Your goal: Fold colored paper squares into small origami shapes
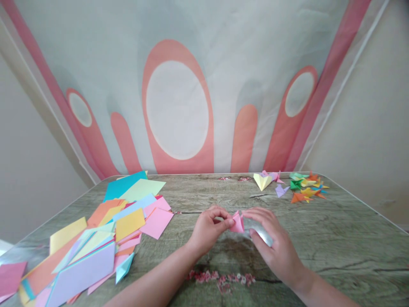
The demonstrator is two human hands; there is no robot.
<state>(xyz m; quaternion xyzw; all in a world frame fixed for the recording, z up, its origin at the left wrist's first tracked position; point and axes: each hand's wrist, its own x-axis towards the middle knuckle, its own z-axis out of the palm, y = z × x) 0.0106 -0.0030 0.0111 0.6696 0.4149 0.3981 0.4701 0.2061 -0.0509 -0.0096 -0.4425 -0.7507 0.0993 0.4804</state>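
A small folded piece of pink paper [237, 223] is held above the middle of the table, pinched at its left side between the thumb and fingers of my left hand [211, 227]. Close by on the right is my right hand [271, 238], its thumb and fingers apart and curved towards the paper. The right fingertips are near the paper's upper right edge; whether they touch it is hard to tell.
Many coloured paper sheets [84, 270] are spread over the table's left side, with a folded light-blue piece [124, 267] beside them. At the back right lie a folded yellow piece [262, 181], a purple one [281, 190] and several small folded figures [306, 183] on the wooden table [345, 247].
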